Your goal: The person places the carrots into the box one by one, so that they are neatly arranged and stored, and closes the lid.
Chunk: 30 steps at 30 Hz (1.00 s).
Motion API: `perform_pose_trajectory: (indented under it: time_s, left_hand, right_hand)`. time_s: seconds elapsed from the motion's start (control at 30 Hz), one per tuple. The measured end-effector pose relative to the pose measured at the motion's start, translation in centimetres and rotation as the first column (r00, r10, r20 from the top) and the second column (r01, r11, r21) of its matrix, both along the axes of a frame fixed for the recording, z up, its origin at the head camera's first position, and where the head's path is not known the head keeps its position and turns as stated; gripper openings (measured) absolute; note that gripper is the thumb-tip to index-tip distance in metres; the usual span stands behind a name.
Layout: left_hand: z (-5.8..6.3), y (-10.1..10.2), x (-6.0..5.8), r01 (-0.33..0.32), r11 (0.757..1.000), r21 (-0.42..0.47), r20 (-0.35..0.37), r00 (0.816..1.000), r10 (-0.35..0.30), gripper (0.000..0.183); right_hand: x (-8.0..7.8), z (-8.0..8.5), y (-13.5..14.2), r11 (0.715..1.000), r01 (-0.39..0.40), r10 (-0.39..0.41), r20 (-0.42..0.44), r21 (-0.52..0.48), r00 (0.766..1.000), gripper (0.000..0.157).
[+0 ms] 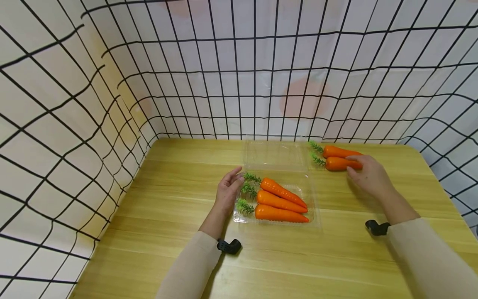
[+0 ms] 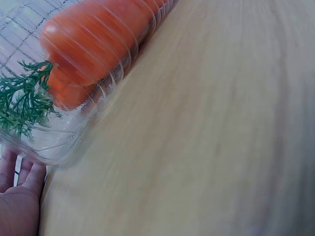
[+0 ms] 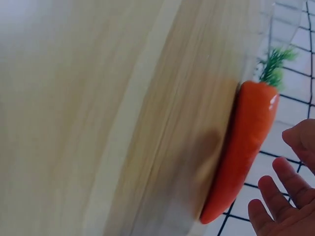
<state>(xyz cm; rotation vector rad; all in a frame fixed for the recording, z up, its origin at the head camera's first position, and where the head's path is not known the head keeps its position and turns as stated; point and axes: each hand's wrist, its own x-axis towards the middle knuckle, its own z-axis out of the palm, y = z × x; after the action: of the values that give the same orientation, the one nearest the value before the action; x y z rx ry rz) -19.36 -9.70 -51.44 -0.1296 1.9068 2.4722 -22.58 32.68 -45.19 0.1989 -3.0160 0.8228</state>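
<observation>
No texts, labels, brands, numbers or signs can be read in the head view or in either wrist view.

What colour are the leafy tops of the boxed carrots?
The leafy tops are green, clearest in the head view.

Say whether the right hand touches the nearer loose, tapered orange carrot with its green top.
Apart: the right wrist view plainly shows black wire grid through the gap between the right hand and the tapered orange carrot.
</observation>
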Motion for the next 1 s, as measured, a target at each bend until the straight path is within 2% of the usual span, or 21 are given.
perform_pose_trajectory:
  time_s: [0.5, 0.8, 1.0]
  left_hand:
    - [0.2, 0.0, 0.1, -0.004, 1.0, 0.019, -0.011, 1.0, 0.005, 0.046]
    - [0.3, 0.0, 0.2, -0.003, 1.0, 0.015, -0.006, 1.0, 0.003, 0.046]
    - [0.2, 0.0, 0.1, -0.001, 1.0, 0.019, -0.013, 1.0, 0.002, 0.047]
  right_hand:
    - [-2.7, -0.9, 1.8, 0.996, -0.031, 0.022, 0.108, 0.082, 0.994, 0.051]
    - [-3.3, -1.2, 2.1, 0.995, -0.077, 0.064, 0.192, 0.062, 0.979, 0.053]
    - [-3.2, -1.6, 2.1, 0.991, -0.105, 0.088, 0.184, 0.081, 0.979, 0.053]
